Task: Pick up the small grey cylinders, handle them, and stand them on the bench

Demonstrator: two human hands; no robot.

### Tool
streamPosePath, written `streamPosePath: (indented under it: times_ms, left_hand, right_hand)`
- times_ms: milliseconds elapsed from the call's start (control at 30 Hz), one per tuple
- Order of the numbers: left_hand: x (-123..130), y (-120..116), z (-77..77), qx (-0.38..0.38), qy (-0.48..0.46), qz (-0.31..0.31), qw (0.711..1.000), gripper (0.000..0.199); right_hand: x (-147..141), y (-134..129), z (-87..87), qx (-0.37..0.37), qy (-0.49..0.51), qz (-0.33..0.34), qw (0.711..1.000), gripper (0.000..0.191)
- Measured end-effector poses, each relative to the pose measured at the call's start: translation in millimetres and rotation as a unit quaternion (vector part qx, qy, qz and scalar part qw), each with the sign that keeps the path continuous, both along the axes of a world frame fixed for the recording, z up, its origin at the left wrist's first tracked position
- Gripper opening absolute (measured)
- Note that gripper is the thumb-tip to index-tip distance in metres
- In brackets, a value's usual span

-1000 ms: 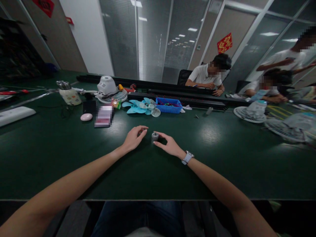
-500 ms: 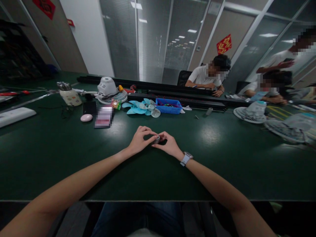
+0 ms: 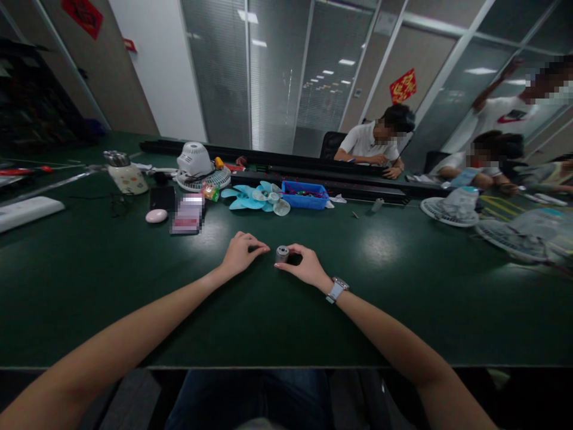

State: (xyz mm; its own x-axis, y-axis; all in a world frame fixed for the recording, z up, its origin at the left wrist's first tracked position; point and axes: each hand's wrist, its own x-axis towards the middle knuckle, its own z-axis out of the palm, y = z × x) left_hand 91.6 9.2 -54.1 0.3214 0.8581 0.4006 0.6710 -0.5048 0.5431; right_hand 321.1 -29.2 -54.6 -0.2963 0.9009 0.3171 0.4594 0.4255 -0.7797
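Note:
A small silver motor [image 3: 282, 255], a short cylinder with dark holes in its top face, stands upright on the green tabletop in front of me. My right hand [image 3: 305, 264], a watch at its wrist, grips it from the right between thumb and fingers. Just left of the motor and apart from it, my left hand [image 3: 242, 255] has its thumb and fingertips pressed together in a pinch. Whether anything tiny is between those fingertips is too small to make out.
Beyond my hands lie light-blue fan blades [image 3: 255, 197] and a blue bin [image 3: 305, 195] with wires and small parts. A white fan [image 3: 194, 161], a patterned bottle [image 3: 128, 174] and a pink mouse [image 3: 156, 216] are to the left. Fan parts [image 3: 452, 209] and seated people are to the right.
My left hand has let go of the motor's top and moved left, uncovering its face. My right hand still holds the motor. A standing person at the far right has raised an arm.

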Motion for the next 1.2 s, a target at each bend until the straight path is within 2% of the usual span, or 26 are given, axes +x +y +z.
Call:
streamPosePath:
  times_ms: [167, 233, 300, 400, 500, 567, 633, 733, 800, 867, 933, 1000, 1033, 1067, 1100, 1167, 1200]
  left_hand:
    - [0, 1, -5.8, -0.026, 0.038, -0.014, 0.999, 0.021]
    - [1, -1, -5.1, -0.024, 0.027, -0.021, 0.999, 0.026]
    - [1, -2, -4.5, -0.025, 0.004, -0.005, 1.000, 0.033]
    - [0, -2, -5.5, -0.040, -0.041, 0.040, 0.998, 0.040]
    - [1, -1, -7.7, -0.060, -0.072, 0.053, 0.994, 0.039]
    - [1, 0, -8.6, -0.069, -0.081, 0.057, 0.993, 0.036]
    - [2, 0, -8.6, -0.076, -0.088, 0.062, 0.991, 0.035]
    - [2, -2, -7.0, -0.085, -0.097, 0.066, 0.989, 0.034]
    - [3, -3, -5.6, -0.088, -0.098, 0.069, 0.989, 0.033]
    - [3, -3, -4.5, -0.090, -0.100, 0.073, 0.988, 0.033]
    - [3, -4, -4.3, -0.092, -0.107, 0.077, 0.987, 0.033]
    - [2, -3, -5.0, -0.092, -0.117, 0.079, 0.986, 0.033]
    - [2, -3, -5.6, -0.090, -0.122, 0.081, 0.985, 0.032]
    - [2, -2, -6.2, -0.087, -0.128, 0.083, 0.984, 0.031]
    - [1, -1, -6.8, -0.085, -0.134, 0.084, 0.984, 0.031]
    - [0, 0, -7.6, -0.085, -0.144, 0.086, 0.982, 0.030]
    - [0, 0, -7.6, -0.085, -0.148, 0.087, 0.981, 0.029]
  right_hand:
    - [7, 6, 0.9, -0.020, 0.052, -0.013, 0.998, 0.042]
    - [29, 20, 2.8, -0.002, 0.069, -0.053, 0.996, 0.043]
    - [65, 38, 7.2, 0.039, 0.077, -0.138, 0.987, 0.046]
    - [140, 62, 15.2, 0.086, 0.091, -0.331, 0.935, 0.052]
    - [210, 71, 16.4, 0.082, 0.070, -0.507, 0.855, 0.051]
    - [243, 69, 10.2, 0.069, 0.039, -0.565, 0.821, 0.050]
    - [264, 66, -0.1, 0.047, 0.007, -0.588, 0.808, 0.048]
    - [276, 62, -13.8, 0.001, -0.026, -0.602, 0.798, 0.047]
    - [277, 60, -16.0, -0.016, -0.039, -0.597, 0.801, 0.052]
    - [270, 57, -10.4, 0.011, -0.043, -0.592, 0.805, 0.066]
    - [254, 55, 1.9, 0.097, -0.039, -0.615, 0.782, 0.077]
    - [222, 51, 16.8, 0.205, -0.039, -0.623, 0.754, 0.072]
    - [200, 49, 23.5, 0.250, -0.048, -0.599, 0.759, 0.065]
    - [175, 45, 28.8, 0.282, -0.065, -0.552, 0.782, 0.058]
    - [147, 41, 32.4, 0.298, -0.087, -0.473, 0.824, 0.052]
    - [89, 30, 33.8, 0.274, -0.133, -0.269, 0.914, 0.042]
    - [62, 23, 32.0, 0.245, -0.159, -0.161, 0.943, 0.043]
